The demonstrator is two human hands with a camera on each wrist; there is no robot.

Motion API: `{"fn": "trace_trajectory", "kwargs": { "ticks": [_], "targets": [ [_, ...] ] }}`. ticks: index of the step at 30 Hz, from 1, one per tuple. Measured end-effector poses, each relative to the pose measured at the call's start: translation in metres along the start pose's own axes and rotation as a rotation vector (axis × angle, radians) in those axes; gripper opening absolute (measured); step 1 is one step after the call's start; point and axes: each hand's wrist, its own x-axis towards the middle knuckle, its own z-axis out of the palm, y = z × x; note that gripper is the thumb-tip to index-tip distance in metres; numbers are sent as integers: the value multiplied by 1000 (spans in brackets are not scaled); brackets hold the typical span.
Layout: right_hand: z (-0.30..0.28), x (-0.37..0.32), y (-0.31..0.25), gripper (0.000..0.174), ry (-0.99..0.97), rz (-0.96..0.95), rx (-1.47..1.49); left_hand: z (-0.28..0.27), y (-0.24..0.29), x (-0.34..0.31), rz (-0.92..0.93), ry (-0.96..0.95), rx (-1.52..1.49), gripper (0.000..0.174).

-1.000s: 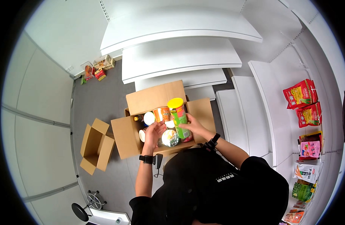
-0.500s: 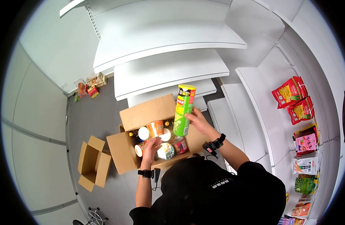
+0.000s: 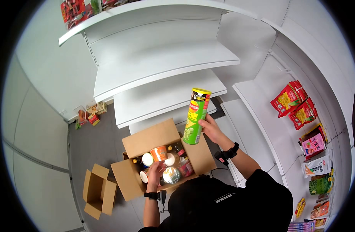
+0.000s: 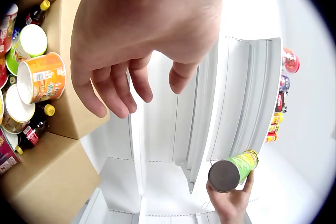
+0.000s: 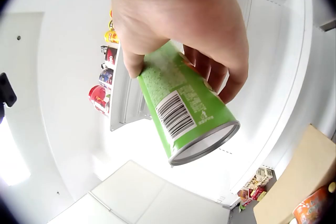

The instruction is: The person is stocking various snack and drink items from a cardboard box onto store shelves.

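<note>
My right hand (image 3: 210, 127) grips a green potato chip canister (image 3: 196, 118) with a yellow lid, upright above the right side of a cardboard box (image 3: 150, 138). The right wrist view shows thumb and fingers wrapped round the canister (image 5: 184, 106), its barcode and metal-rimmed base exposed. Over the near left part of the box hangs my left hand (image 3: 156, 171), its fingers loosely bent and holding nothing. Close to its fingertips is an orange instant noodle cup (image 3: 158, 153). White-lidded tubs, a silver-lidded bowl (image 3: 171, 175) and dark bottles with yellow caps sit around it.
White shelves (image 3: 166, 63) rise in front of me, with packets on the top one. Shelving on the right carries red snack bags (image 3: 288, 99) and other packets. A second open cardboard box (image 3: 108, 197) stands on the floor at left, and small goods (image 3: 93, 118) lie by the wall.
My right hand has lifted the chip canister out of the box, raising it up and to the right. The left hand stays over the box. The head view has tilted upward, showing more shelving.
</note>
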Motion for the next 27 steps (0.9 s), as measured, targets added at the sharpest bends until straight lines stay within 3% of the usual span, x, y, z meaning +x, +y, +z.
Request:
{"fn": "trace_trajectory", "kwargs": {
  "ticks": [11, 18, 27],
  "targets": [
    [-5, 13, -78, 55, -14, -168, -51, -3, -2, 5, 15, -6, -4, 29],
    [4, 19, -121, 57, -179, -238, 38, -4, -5, 5, 24, 0, -9, 29],
    [10, 26, -169, 58, -210, -291, 10, -13, -8, 7, 14, -35, 12, 31]
  ]
}}
